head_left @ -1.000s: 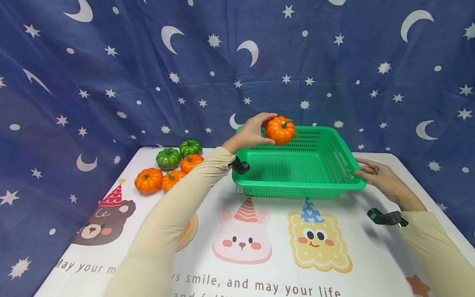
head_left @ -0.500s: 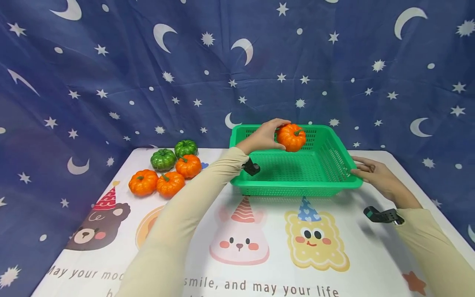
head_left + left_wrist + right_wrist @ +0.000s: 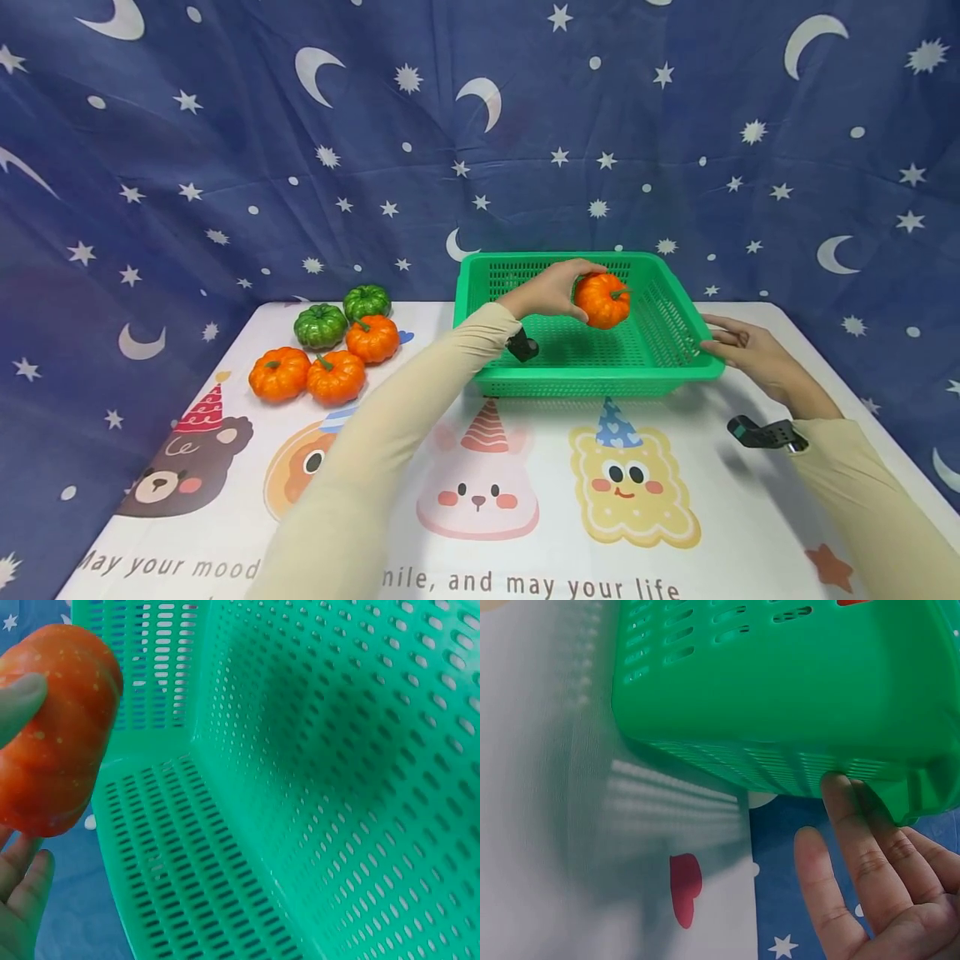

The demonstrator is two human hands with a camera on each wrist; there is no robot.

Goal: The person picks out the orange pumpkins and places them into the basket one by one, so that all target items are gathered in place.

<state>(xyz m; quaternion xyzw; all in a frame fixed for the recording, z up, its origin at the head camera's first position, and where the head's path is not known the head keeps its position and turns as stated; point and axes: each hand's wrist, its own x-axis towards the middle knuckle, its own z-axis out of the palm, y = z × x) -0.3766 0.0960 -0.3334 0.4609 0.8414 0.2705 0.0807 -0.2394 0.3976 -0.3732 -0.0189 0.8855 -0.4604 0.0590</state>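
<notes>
My left hand (image 3: 553, 292) grips a small orange pumpkin (image 3: 603, 301) with a green stem, thumb on one side and fingers on the other. It hangs inside the green plastic basket (image 3: 592, 384), apart from the basket floor. In the left wrist view the pumpkin (image 3: 64, 735) is close up beside the perforated basket walls (image 3: 300, 780). My right hand (image 3: 765, 362) touches the basket's right end. In the right wrist view its fingers (image 3: 862, 855) are extended, some touching the outer wall below the rim; the thumb is hidden there.
Left of the basket sit more orange pumpkins (image 3: 336, 377) and two green pumpkins (image 3: 321, 326), grouped together. A white printed cloth (image 3: 555, 500) covers the table. Behind hangs a blue curtain (image 3: 525, 208) with moons and stars.
My left hand has moved right and down with the orange pumpkin, from above the basket's back rim into the basket. My right hand stays at the basket's right end. The view has shifted slightly.
</notes>
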